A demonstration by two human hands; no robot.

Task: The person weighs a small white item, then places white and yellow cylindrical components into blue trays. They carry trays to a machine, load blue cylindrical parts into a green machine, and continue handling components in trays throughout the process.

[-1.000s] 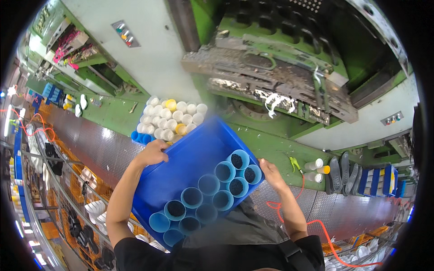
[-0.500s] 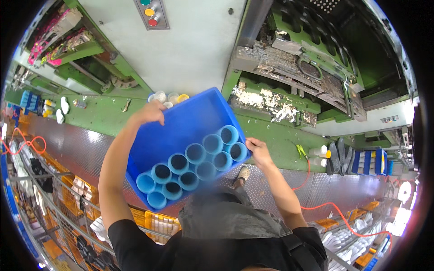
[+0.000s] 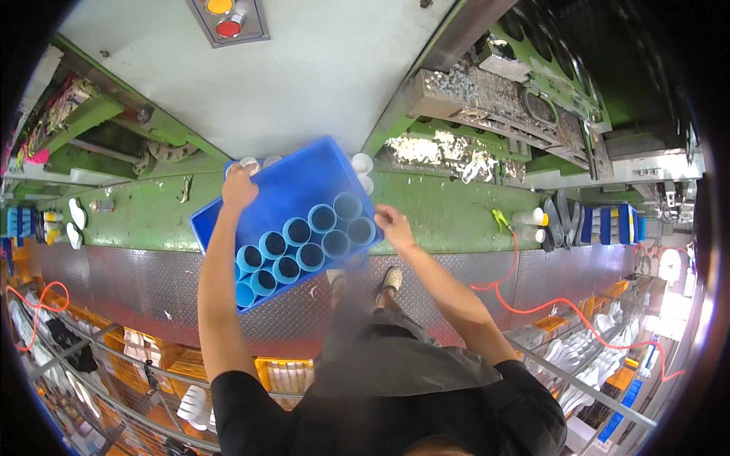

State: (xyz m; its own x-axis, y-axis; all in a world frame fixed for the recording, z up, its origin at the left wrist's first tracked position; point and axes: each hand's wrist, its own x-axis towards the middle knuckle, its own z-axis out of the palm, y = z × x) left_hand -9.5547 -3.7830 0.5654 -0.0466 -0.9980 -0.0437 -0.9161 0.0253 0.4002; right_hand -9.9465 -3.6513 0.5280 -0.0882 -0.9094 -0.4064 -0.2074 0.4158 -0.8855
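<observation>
A blue plastic tray (image 3: 289,178) is held tilted in front of me, its right end farther away than its left. Two rows of light blue cups (image 3: 310,256) stand along its near side, several with dark stuff inside. The far half of the tray floor is bare. My left hand (image 3: 239,188) is closed over the far left edge. At the right end, my right hand (image 3: 395,228) has its fingers curled against the rim; the tray partly hides their tips.
White cups (image 3: 362,163) stand behind the tray on the green ledge (image 3: 449,205) before a machine (image 3: 517,106). An orange hose (image 3: 563,310) curves at right from a green air gun (image 3: 500,220). Racks with white shoe-shaped pieces (image 3: 585,357) stand behind me, beyond the metal-plate floor (image 3: 122,281).
The tray has moved away from me toward the machine front, both hands with it. White cups now show beyond its right end, and more floor and my shoes are visible below.
</observation>
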